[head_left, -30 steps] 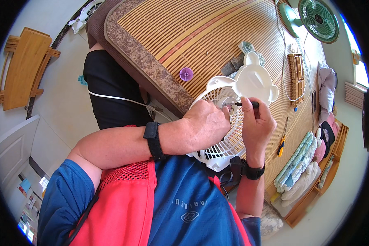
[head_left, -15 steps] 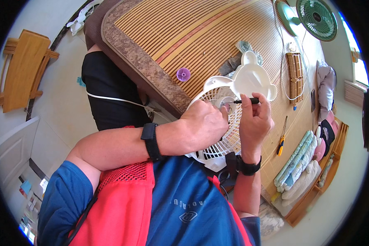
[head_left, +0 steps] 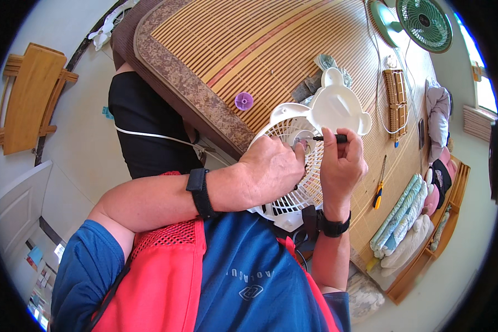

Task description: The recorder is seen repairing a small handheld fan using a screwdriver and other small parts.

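A white fan housing [head_left: 310, 185] with a slatted round grille leans against my lap at the mat's edge. Its white bear-shaped part [head_left: 337, 108] points away from me. My left hand [head_left: 274, 166] is closed over the middle of the grille, its fingertips by the hub, where something small and thin like wires shows; what they pinch is hidden. Between thumb and fingers, my right hand [head_left: 343, 166] holds a short black screwdriver-like tool [head_left: 337, 138]. The tool lies level, and its thin tip points left to the hub, close to my left fingertips.
On the bamboo mat [head_left: 249, 50] are a purple round cap [head_left: 243, 100], a yellow-and-black screwdriver [head_left: 378, 193], a grey cloth [head_left: 310, 86] and a brown wooden roller-like item [head_left: 395, 99]. A green fan [head_left: 424, 22] with cords stands at the far right. Folded bedding [head_left: 401, 216] lies right.
Both hands stay at the hub, with the tool at nearly the same spot. The whole view has shifted slightly, so things sit a little farther left.
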`<state>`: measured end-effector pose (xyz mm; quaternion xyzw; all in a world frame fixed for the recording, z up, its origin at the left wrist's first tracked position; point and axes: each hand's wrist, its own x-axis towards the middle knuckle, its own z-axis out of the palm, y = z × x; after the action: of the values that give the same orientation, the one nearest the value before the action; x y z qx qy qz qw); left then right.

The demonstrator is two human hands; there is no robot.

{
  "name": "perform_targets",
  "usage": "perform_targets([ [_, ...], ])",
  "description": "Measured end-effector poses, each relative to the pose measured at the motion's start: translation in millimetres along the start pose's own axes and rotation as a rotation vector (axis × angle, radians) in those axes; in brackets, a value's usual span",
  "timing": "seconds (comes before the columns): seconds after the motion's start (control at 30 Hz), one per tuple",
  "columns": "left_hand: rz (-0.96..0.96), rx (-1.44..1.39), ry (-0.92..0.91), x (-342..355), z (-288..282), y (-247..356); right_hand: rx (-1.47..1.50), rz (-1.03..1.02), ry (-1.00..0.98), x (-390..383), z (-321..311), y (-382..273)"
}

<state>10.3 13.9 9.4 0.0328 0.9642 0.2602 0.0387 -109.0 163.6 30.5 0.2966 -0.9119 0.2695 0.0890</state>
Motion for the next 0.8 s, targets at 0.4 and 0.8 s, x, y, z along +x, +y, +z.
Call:
perform_targets([
  [0.4,0.033,0.009,0.071,-1,7,-2,-0.137,-0.378,-0.040,-3,-12,-10],
  [0.8,0.047,0.005,0.054,-1,3,-3,-0.145,-0.331,-0.387,10,-37,-32],
])
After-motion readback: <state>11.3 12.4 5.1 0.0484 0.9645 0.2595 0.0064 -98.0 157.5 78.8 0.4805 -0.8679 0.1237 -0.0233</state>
